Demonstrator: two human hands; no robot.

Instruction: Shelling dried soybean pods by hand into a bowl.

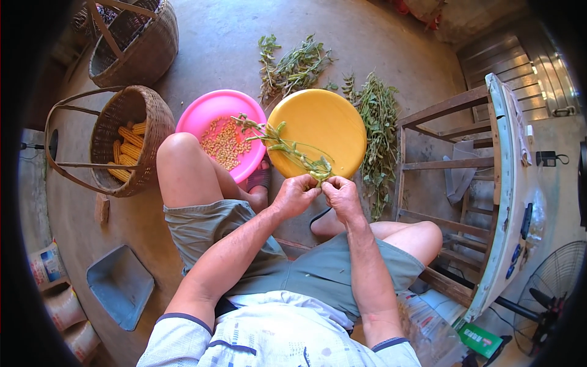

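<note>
My left hand (296, 195) and my right hand (341, 197) are close together above the near rim of a yellow basin (330, 119). Between their fingertips they pinch the end of a green plant stalk with pods (289, 146). The stalk reaches up and left across the basin to the rim of a pink basin (206, 103). Shelled pale beans (224, 147) lie spread in the pink basin. The yellow basin shows a mostly bare inside. Bundles of podded plants (378, 128) lie on the floor to its right, and more plants (298, 64) lie beyond it.
A wicker basket (153, 137) holding corn cobs (130, 149) stands at the left, with another wicker basket (156, 50) behind it. A grey dustpan-like scoop (121, 280) lies lower left. At the right are a wooden-framed table (449, 163) and an electric fan (548, 293).
</note>
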